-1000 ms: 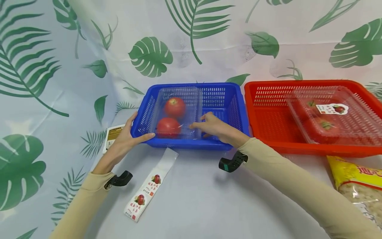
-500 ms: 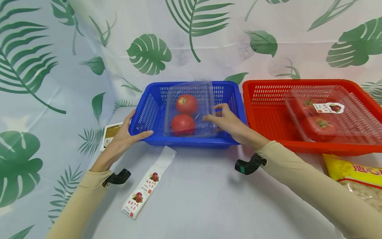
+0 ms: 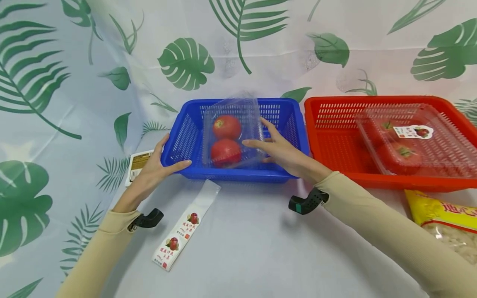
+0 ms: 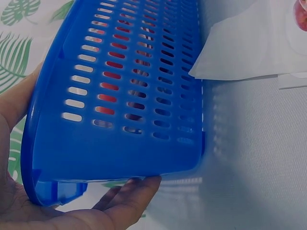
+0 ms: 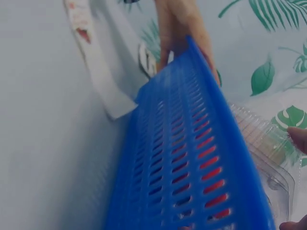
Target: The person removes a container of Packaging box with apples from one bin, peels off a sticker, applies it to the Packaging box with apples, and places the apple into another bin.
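Observation:
My left hand [image 3: 150, 174] grips the left front corner of a blue perforated basket [image 3: 242, 175], thumb over the rim; the left wrist view has its fingers against the basket's outer wall [image 4: 120, 155]. Inside the basket is a lidded clear plastic box [image 3: 250, 124] with two red tomatoes [image 3: 227, 126]. It tilts, its far end rising past the basket's back rim. My right hand [image 3: 285, 153] pinches the box by its right side, thumb on top. In the right wrist view, the box [image 5: 271, 158] shows beyond the basket rim, with only fingertips at the frame's edge.
Right beside the blue basket stands a red basket [image 3: 348, 159] with a closed clear box of tomatoes, labelled on its lid [image 3: 413, 132]. A strip of apple-picture stickers [image 3: 186, 229] lies in front. A yellow bag [image 3: 443, 215] is at far right; a white-edged card [image 3: 138, 165] lies left.
My right hand has shifted the tomato box from the basket's left side toward its middle, then slightly back left, lifting its far end. My left hand keeps its grip on the corner.

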{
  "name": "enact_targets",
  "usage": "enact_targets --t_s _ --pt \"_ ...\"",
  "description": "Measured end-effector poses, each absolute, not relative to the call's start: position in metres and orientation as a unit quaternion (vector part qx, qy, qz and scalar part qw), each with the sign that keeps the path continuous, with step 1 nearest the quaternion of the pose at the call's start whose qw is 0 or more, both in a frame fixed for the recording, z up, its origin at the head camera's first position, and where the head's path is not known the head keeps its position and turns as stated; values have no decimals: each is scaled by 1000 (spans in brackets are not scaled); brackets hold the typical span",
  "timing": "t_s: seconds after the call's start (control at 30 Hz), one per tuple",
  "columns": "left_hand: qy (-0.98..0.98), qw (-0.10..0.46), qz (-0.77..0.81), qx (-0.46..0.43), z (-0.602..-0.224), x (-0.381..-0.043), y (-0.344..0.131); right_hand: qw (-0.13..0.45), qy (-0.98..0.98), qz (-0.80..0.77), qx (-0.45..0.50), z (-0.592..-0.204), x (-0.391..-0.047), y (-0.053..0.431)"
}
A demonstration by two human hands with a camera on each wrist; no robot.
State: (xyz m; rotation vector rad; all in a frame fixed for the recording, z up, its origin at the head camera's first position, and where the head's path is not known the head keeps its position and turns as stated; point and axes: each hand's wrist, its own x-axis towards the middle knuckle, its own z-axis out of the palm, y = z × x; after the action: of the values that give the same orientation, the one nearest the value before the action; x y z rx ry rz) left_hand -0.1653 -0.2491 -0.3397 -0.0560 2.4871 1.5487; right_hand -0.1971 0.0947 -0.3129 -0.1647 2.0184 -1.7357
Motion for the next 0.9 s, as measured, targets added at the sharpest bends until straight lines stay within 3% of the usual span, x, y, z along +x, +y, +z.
enact_targets --t_s 0.47,0.9 --pt "838 105 535 -11 -339 -166 -242 199 660 -725 2 -305 -196 101" --pt "848 109 518 -18 -338 -163 -247 190 632 -750 -45 -265 -162 136"
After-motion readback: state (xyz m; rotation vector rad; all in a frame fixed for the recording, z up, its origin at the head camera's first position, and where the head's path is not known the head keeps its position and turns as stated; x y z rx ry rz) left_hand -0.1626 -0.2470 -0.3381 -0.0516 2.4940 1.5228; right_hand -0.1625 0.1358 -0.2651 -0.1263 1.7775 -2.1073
